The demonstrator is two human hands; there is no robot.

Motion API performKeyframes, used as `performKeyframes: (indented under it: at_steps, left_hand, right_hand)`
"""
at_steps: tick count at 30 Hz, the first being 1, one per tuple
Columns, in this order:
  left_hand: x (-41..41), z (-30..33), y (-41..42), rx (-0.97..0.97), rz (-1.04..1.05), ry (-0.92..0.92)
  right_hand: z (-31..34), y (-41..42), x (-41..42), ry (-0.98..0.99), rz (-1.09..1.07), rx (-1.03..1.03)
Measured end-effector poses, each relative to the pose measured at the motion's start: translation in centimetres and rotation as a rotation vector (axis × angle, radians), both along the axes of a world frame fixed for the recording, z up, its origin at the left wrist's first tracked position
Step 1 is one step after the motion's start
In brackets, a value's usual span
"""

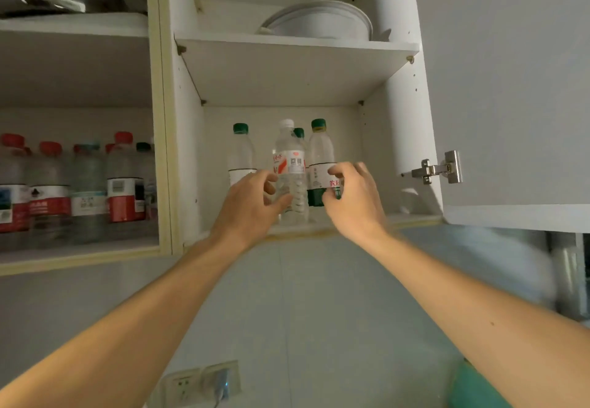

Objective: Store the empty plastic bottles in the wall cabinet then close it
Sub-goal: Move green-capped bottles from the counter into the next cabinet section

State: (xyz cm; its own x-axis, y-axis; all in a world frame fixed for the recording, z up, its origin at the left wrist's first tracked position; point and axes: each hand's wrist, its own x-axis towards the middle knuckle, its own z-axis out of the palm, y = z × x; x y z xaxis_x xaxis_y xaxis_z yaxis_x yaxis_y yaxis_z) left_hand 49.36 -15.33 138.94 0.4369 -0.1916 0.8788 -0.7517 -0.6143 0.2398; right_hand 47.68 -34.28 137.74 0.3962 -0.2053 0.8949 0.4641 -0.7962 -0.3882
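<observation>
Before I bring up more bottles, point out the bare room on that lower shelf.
The free patch is on the lower shelf, between the green-labelled bottle and the hinge-side wall. A narrower strip lies left of the far-left bottle. The middle is crowded: the white-capped bottle, both hands and another bottle behind. The left compartment is packed.

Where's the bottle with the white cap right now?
The white-capped bottle stands at the front of the right-hand cabinet's lower shelf, between the left hand and right hand, green-capped bottles behind it.
</observation>
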Motion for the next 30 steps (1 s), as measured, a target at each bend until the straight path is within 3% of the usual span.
performKeyframes:
  at_steps: [3,7,12,19,23,30]
  left_hand:
    - [-2.0,-2.6,1.3,-0.006,-0.071,-0.098]
    - [-3.2,-7.1,2.4,0.036,-0.130,-0.051]
    - [-3.4,-15.8,2.4,0.067,-0.176,0.156]
    - [-3.8,-30.6,0.3,0.023,-0.192,0.637]
    - [-4.6,-39.0,-1.2,0.128,-0.161,0.929]
    - [-6.3,-50.2,-4.7,0.166,-0.079,1.277]
  right_hand:
    - [-2.9,1.0,-2.8,-0.126,-0.006,-0.105]
    - [-7.9,1.3,-6.0,-0.157,0.033,-0.198]
    - [-17.4,0.4,-8.2,0.197,0.016,-0.210]
    - [-31.4,-2.0,-9.5,0.737,-0.025,-0.042]
    - [-39.2,-3.7,-9.0,1.090,0.024,0.061]
    - [-49.7,-6.5,-8.3,1.398,0.102,0.207]
